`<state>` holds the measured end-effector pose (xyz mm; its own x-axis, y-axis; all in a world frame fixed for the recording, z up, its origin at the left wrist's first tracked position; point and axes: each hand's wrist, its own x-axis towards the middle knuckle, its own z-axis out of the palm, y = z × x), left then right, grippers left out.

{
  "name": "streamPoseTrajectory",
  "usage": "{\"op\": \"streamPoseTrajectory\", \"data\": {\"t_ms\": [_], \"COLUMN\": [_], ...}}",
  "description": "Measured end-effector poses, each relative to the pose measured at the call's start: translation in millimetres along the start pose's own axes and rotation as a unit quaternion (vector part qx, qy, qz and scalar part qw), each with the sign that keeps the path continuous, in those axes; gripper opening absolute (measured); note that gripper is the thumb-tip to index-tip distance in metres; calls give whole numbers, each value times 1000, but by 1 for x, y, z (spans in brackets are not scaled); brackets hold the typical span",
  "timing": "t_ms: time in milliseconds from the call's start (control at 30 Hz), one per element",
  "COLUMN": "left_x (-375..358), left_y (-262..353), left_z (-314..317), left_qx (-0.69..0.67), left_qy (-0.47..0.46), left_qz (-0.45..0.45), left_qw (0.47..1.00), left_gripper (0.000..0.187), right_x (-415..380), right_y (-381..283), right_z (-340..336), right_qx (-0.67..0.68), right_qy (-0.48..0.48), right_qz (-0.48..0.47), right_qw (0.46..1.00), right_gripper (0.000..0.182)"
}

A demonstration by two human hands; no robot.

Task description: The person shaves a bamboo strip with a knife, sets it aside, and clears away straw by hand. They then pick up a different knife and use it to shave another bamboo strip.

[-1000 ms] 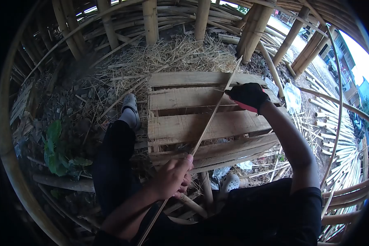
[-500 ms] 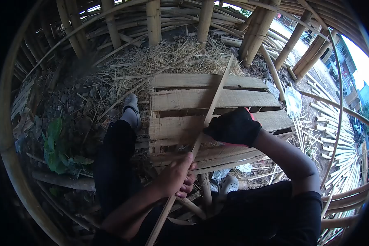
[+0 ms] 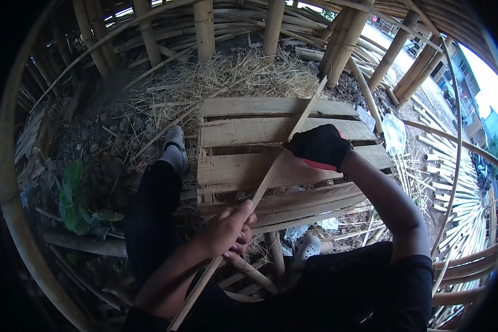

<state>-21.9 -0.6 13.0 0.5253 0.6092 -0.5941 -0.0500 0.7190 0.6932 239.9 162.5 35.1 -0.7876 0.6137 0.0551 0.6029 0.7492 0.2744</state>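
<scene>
A long, narrow bamboo strip [image 3: 266, 181] slants across the view, its far end above a slatted wooden bench [image 3: 227, 168] and its near end by my lap. My bare left hand [image 3: 225, 231] is closed round the strip's lower part, thumb along the top. My right hand [image 3: 319, 148], in a black and red glove, is closed in a fist against the strip further up. Whatever its fingers grip is hidden by the glove. A thin sliver [image 3: 264, 145] sticks out to the left of the strip near the glove.
Straw and shavings [image 3: 243, 77] cover the ground behind the bench. Bamboo posts [image 3: 205, 30] stand at the back, and many cut bamboo poles [image 3: 459, 205] lie at right. A leafy plant [image 3: 74, 196] grows at left. My clog-shod foot [image 3: 175, 141] rests beside the bench.
My right hand has moved up and slightly right along the strip. The left hand and strip have shifted a little down-left at the near end. A sliver now shows near the glove.
</scene>
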Motion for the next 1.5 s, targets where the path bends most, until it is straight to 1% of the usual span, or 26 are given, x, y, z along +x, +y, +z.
{"op": "streamPoseTrajectory", "data": {"t_ms": [33, 100, 133, 167, 200, 267, 300, 333, 400, 467, 500, 533, 600, 733, 833, 900, 933, 1033, 1067, 1133, 1200, 1267, 1333, 1367, 1433, 1500], "left_x": [0, -2, -3, -3, -4, -3, -1, 0, 2, 1, 1, 1, 0, 2, 3, 1, 2, 5, 5, 4, 2, 3, 3, 3, 2, 3], "left_y": [0, 2, 3, 4, 4, 4, 5, 4, 1, 2, 1, 0, -3, 0, -1, -7, -7, -4, -3, -3, -5, -6, -5, -1, -2, -9], "left_z": [1, 3, 4, 4, 4, -3, -6, -6, -6, -8, -7, -6, -3, -2, 1, 10, 7, -2, -3, 0, 9, 7, 7, 5, 4, 5], "left_qx": [-1, 33, 34, 59, 83, 62, 40, 40, 68, 66, 63, 64, 81, 44, -12, 54, 55, 77, 47, 18, 64, 73, 80, 54, 29, 91], "left_qy": [0, 19, 20, 32, 42, 23, 7, 5, 10, 7, 1, 0, 32, 25, 0, 59, 58, 39, 28, 17, 91, 93, 94, 73, 52, 72], "left_qz": [2, 2, 3, 10, 12, 9, 15, 18, 40, 39, 33, 31, 27, 17, 1, 33, 29, 51, 31, 13, 19, 25, 34, 18, 1, 49], "left_qw": [1000, 999, 999, 998, 996, 998, 999, 999, 997, 997, 997, 997, 996, 999, 1000, 996, 996, 995, 998, 1000, 994, 993, 992, 996, 998, 992], "left_gripper": [40, 41, 41, 41, 41, 44, 47, 47, 47, 47, 47, 47, 46, 45, 43, 42, 42, 42, 42, 41, 42, 42, 42, 42, 42, 43], "right_x": [-2, -12, -16, -16, -18, -14, -10, -13, -12, -20, -24, -28, -25, -21, -24, -23, -23, -15, -17, -17, -19, -19, -9, -13, -19, -20], "right_y": [-6, -35, -57, -64, -69, -39, -15, 9, 17, -31, -53, -65, -60, -41, -66, -83, -77, -54, -55, -73, -82, -79, -61, -66, -85, -90], "right_z": [-5, -21, -25, -29, -31, -11, 1, 10, 14, -14, -17, -14, -16, -5, -30, -51, -40, -8, -5, -33, -43, -35, -24, -21, -37, -48], "right_qx": [-1, -23, 16, 27, 41, 5, -2, -17, 67, 24, 55, 83, 119, 144, 71, 84, 87, 176, 176, 72, 50, 35, 64, 49, 60, 64], "right_qy": [0, 20, 63, 48, 30, 72, 1, 35, -81, -47, 10, 59, 64, 32, 45, -44, -45, 80, 79, 10, -6, -24, 75, 66, 45, -18], "right_qz": [-2, -80, -89, -88, -85, -89, -5, 1, 133, 28, -27, -57, -89, -74, -66, -4, -2, -91, -94, -13, -27, -33, -87, -58, -60, -52], "right_qw": [1000, 996, 994, 995, 995, 993, 1000, 999, 986, 998, 998, 993, 987, 986, 994, 995, 995, 977, 977, 997, 998, 999, 991, 995, 995, 996], "right_gripper": [24, 23, 22, 22, 22, 22, 25, 29, 32, 32, 29, 25, 24, 26, 32, 35, 35, 36, 36, 33, 26, 21, 21, 22, 23, 23]}}
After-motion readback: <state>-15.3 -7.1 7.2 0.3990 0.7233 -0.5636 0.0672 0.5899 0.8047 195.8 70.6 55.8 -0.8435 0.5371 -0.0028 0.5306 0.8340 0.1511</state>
